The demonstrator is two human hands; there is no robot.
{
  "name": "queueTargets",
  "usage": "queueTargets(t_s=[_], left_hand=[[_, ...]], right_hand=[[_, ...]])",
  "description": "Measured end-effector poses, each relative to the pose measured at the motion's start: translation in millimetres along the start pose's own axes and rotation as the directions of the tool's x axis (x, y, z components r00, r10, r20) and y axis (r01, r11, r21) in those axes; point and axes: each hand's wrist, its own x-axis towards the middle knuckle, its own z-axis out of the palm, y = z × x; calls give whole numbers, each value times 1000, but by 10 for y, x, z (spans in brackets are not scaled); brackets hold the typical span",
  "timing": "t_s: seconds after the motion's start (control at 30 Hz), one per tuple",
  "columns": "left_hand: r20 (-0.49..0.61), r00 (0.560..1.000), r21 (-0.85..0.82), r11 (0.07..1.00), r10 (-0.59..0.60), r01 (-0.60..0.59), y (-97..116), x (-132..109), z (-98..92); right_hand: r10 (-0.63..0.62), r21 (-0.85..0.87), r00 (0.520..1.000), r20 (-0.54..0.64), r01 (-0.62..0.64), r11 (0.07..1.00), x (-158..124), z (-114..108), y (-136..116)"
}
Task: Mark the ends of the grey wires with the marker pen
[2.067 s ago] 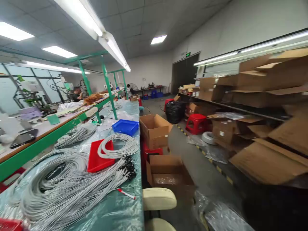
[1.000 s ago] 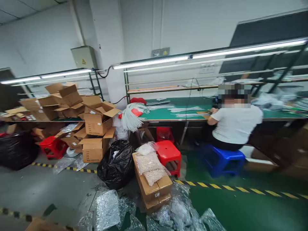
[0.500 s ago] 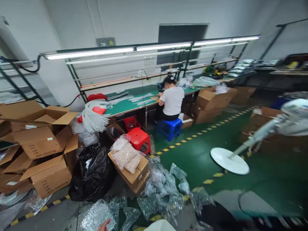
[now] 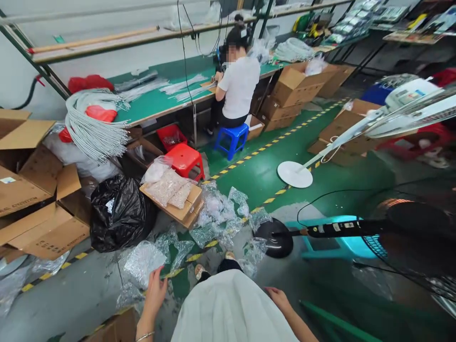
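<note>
My left hand hangs at the bottom of the head view with its fingers stretched out and nothing in them. It is just above a cardboard box and close to crumpled clear plastic bags on the floor. My right hand hangs beside my white garment, fingers loosely apart and holding nothing. My foot shows just ahead of the garment, on the grey floor.
Ahead lie a black bin bag, a carton topped with bags of pellets, a black fan base, a teal stool and a white fan base. A person in a white shirt sits at the green bench. Open cartons pile up at the left.
The view has swung from the cable-covered table round to the aisle and tilted down. Both my hands have come into view at the bottom, and two floor fans now show at the right.
</note>
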Motion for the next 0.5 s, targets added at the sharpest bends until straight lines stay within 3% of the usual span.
queueTargets(t_s=[0.13,0.3,0.5], left_hand=[[92,996,18,1000,-10,8,-9,61,311],[169,981,40,995,-101,95,68,289,699],[158,942,92,955,-295,283,299,726,1366]], right_hand=[[47,-113,999,14,-45,993,97,-111,-1],[95,-191,995,14,-91,977,346,-228,-178],[178,-261,983,37,-162,952,984,-479,-640]])
